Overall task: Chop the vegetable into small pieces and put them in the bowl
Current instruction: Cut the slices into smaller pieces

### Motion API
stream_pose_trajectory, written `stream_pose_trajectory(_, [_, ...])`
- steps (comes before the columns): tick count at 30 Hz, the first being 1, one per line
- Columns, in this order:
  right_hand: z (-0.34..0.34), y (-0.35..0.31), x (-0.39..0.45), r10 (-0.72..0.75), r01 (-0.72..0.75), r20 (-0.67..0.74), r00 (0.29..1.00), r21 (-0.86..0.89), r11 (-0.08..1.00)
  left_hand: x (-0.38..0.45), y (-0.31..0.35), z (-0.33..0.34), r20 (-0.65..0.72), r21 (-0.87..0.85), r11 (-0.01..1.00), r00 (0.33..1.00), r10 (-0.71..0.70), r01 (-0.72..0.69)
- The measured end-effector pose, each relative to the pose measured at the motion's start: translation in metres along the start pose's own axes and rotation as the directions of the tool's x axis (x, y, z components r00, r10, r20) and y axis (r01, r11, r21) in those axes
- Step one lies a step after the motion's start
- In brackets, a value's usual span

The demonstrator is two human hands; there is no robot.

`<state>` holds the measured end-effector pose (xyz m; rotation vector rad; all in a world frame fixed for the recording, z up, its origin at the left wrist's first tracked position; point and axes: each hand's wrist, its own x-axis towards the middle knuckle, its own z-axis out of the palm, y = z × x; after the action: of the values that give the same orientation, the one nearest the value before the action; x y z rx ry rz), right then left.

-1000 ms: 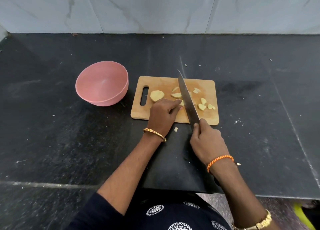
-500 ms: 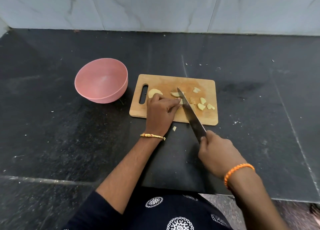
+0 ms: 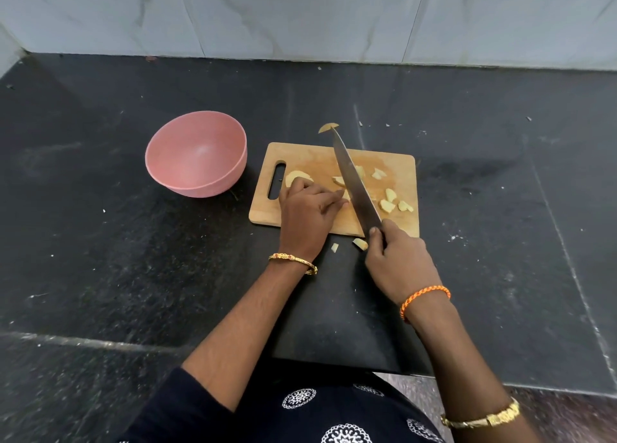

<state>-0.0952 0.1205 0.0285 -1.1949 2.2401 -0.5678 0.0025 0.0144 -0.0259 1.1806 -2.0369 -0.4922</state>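
Fingers of left hand bent down, tips pinning a pale vegetable piece against the board just beside the blade; right hand wrapped tight round the handle of the knife, forefinger riding up near the heel. Spread beneath everything, black stone counter, speckled with crumbs. Left of centre, pink bowl, holding nothing, set close to the handle end of the wooden cutting board. Laid diagonally across that board, long blade, tip reaching past the far edge. On the board: one larger vegetable chunk near the handle slot, partly hidden by the left knuckles; a scatter of cut pieces right of the blade. Off the board: one slice on the counter by the knife tip, two small bits near the front edge. Probably mid-chop, nothing yet moved to the bowl. Risks from here: fingertips lying right alongside the edge, so a slip or a twisting piece could bring steel onto skin; small board and long blade, so hard chops could flick more pieces onto the gritty counter; strays easily forgotten or picked up dirty; board possibly sliding on smooth stone under pressure.
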Motion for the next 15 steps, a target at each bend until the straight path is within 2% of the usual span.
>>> stream_pose_trajectory(15, [0.0080,-0.0053,0.0001,0.018,-0.017,0.005,1.000,-0.102,0.995,0.0008,-0.0021,0.0024,0.015,0.034,0.998,0.999,0.048,-0.048])
